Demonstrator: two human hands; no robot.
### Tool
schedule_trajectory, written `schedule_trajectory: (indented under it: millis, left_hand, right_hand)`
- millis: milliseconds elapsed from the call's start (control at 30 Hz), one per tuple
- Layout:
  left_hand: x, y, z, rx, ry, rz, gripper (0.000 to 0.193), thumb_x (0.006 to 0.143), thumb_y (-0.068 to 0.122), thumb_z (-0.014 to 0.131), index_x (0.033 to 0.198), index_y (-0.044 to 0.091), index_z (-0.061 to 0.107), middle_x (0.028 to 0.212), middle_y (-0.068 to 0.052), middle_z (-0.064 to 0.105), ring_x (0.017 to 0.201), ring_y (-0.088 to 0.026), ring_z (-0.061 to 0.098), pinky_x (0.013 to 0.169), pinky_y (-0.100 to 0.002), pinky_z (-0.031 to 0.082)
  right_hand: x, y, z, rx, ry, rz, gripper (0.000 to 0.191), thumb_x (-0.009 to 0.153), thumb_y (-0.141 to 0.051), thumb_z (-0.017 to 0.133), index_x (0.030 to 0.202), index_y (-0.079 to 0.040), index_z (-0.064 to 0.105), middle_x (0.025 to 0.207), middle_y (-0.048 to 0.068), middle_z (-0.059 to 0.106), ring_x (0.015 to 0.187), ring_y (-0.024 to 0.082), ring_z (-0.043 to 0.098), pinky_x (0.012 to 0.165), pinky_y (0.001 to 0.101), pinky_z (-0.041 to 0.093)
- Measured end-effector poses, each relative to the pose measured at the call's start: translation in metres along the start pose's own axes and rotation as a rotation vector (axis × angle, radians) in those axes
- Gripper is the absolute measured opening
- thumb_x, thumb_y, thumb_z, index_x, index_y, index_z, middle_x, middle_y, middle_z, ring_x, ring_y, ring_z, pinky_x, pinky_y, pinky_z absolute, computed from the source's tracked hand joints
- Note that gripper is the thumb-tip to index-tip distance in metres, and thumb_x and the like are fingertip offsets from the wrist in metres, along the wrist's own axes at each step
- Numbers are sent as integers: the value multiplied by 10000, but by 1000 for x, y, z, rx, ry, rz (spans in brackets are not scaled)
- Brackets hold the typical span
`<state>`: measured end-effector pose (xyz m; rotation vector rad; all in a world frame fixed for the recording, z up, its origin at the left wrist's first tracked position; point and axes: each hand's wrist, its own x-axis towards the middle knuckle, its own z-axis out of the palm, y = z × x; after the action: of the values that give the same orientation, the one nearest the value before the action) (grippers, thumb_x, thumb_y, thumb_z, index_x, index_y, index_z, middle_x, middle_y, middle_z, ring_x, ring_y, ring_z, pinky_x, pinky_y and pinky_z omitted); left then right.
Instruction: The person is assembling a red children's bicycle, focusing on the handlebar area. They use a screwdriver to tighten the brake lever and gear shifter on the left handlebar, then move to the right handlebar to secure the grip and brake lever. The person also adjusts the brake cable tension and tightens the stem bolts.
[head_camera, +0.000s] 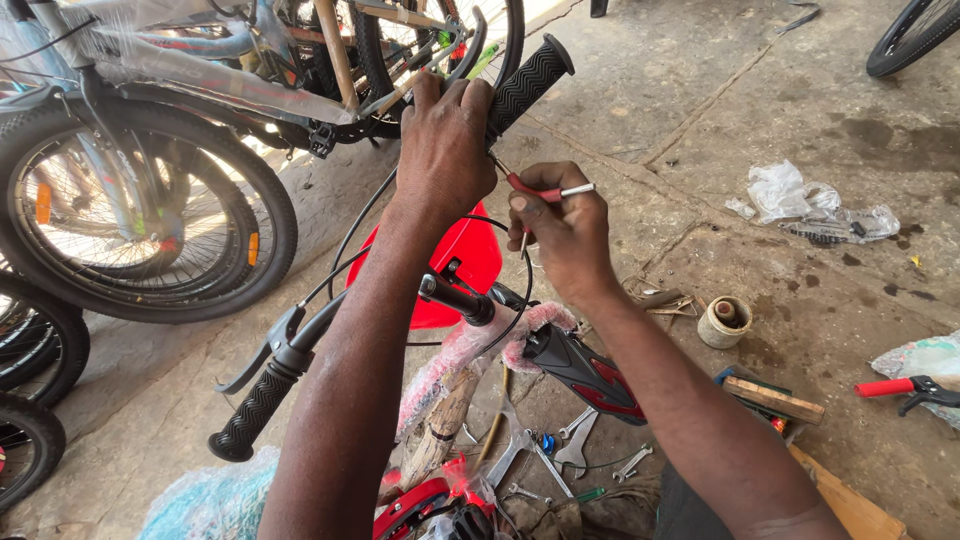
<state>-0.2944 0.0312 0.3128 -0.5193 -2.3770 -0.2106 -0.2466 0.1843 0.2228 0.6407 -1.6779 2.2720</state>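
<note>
My left hand (445, 135) is wrapped around the upper end of a bicycle handlebar, right beside its black ribbed grip (525, 82) and over the brake lever there. My right hand (562, 230) holds a small red-handled tool (545, 191) with its tip pointed at the handlebar just below the left hand. The other black grip (255, 412) and its brake lever (262, 350) stick out at the lower left. Black cables loop between the bar and the red and black bicycle frame (580, 365) below my arms.
Several bicycles (150, 180) stand packed at the left and top. Wrenches (560, 455) lie on the concrete floor below the frame. A roll of tape (724, 321), wooden pieces (775, 398), red-handled pliers (905, 386) and crumpled plastic (800, 200) lie to the right.
</note>
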Motion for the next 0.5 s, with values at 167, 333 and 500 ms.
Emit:
schedule_trajectory:
  millis: [167,333,500]
  left_hand:
    - [0,1,-1,-6,31,5,489,683,-34,728,1145,84,618,1142,-95,662,1167,-369,494,857,-510,476]
    - [-1,0,0,-21,61,22,484,656,-29,727,1121,62,627,1123,-108,666,1163,-398,488,847,-522,467]
    - [-3,-1,-1,-59,53,20,443,690,-48,701,1111,74,638,1127,-103,672,1139,-393,500,853,-516,462]
  right_hand:
    - [6,6,-11,-558,-69,-272,203,1049,-118,631,1222,-35,564,903,70,704,734,127,698,582,271,594]
    - [7,14,-12,-213,-44,-242,223,1096,-199,600,1250,-42,566,998,94,722,860,197,742,692,332,643]
    - [-10,11,9,737,70,380,376,975,-397,612,1150,-64,616,883,114,712,736,221,711,639,393,614]
